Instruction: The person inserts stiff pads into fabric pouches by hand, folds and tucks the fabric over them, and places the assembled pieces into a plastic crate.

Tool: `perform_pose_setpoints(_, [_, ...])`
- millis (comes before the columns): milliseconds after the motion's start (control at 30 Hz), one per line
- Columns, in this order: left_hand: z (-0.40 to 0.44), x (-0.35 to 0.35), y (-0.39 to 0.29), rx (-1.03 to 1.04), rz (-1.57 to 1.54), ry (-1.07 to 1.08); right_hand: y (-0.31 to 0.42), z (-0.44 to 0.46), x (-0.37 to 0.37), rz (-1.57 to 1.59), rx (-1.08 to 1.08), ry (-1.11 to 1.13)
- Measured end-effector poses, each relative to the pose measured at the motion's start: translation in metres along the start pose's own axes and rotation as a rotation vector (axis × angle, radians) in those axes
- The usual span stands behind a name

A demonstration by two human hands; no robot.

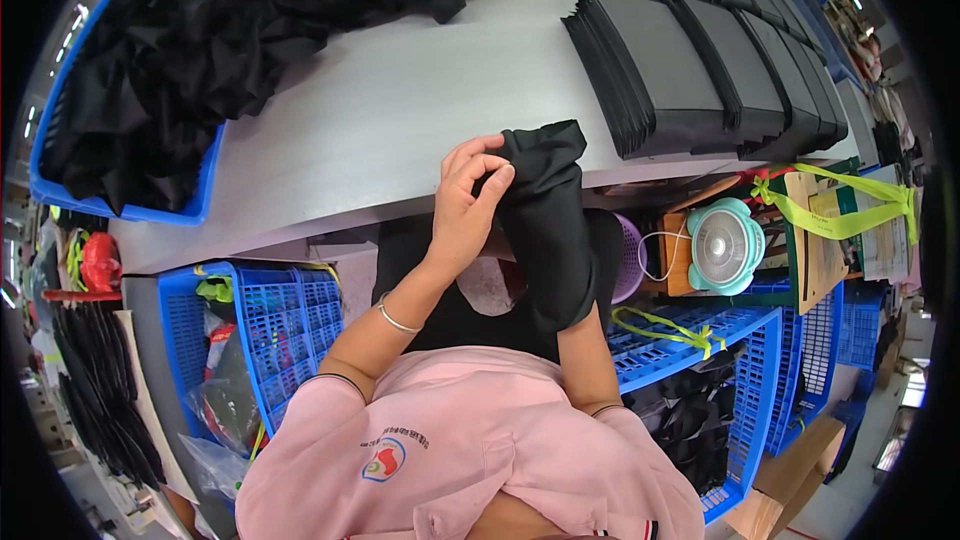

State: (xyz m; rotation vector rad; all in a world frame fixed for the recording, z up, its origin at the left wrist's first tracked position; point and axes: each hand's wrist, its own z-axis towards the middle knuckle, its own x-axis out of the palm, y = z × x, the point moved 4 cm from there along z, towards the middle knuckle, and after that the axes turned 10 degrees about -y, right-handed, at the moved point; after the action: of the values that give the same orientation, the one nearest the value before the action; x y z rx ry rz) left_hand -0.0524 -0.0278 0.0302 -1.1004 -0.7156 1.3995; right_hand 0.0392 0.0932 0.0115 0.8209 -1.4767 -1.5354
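Observation:
A black cloth piece point(548, 230), shaped like a pouch or sleeve, is pulled over my right hand and wrist. That hand is wholly covered, so its fingers are hidden. My left hand point(468, 202) is at the cloth's upper left edge, thumb and fingertips pinched together on the fabric. The top of the cloth is creased and bends to the right, just beyond the near edge of the grey table point(420, 90).
A blue bin point(205, 175) heaped with black cloth pieces point(190, 50) sits at the table's left. Stacked flat black pieces point(660, 60) lie at right. Below are blue crates point(285, 325), a teal fan point(726, 246) and a purple basket point(628, 258).

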Motion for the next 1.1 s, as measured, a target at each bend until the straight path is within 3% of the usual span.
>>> perform_pose_setpoints(200, [-0.007,0.014,-0.003,-0.157,-0.131,0.222,0.023,-0.004,0.009,-0.081,-0.079,-0.009])
perform_pose_setpoints(300, [-0.019,0.015,-0.017,-0.083,-0.083,0.109,0.027,-0.001,0.014,-0.096,-0.086,-0.006])
perform_pose_setpoints(333, [-0.023,0.013,-0.017,-0.086,-0.055,0.176,0.030,0.000,0.014,-0.094,-0.085,-0.009])
perform_pose_setpoints(467, [-0.042,0.004,-0.023,0.062,0.009,-0.195,0.034,0.014,0.015,-0.107,-0.078,-0.019])
perform_pose_setpoints(633, [-0.081,0.003,-0.035,0.254,-0.096,-0.220,0.019,0.024,0.014,-0.083,-0.030,-0.078])
perform_pose_setpoints(700, [-0.099,0.002,-0.049,0.403,-0.043,-0.119,0.009,0.034,0.011,-0.059,0.008,-0.117])
perform_pose_setpoints(767, [-0.112,0.013,-0.046,0.402,0.037,0.014,-0.001,0.043,0.007,-0.023,0.046,-0.158])
perform_pose_setpoints(900, [-0.090,0.007,-0.016,-0.023,-0.211,0.153,-0.022,0.060,0.002,0.081,0.172,-0.216])
perform_pose_setpoints(933, [-0.087,0.010,-0.011,-0.243,-0.385,0.139,-0.028,0.063,0.002,0.114,0.223,-0.226])
perform_pose_setpoints(1033, [-0.066,0.004,-0.006,-0.368,-0.449,0.060,-0.045,0.049,0.015,0.175,0.387,-0.212])
perform_pose_setpoints(1100, [-0.034,-0.007,-0.010,-0.205,-0.347,-0.154,-0.045,0.020,0.033,0.102,0.366,-0.154])
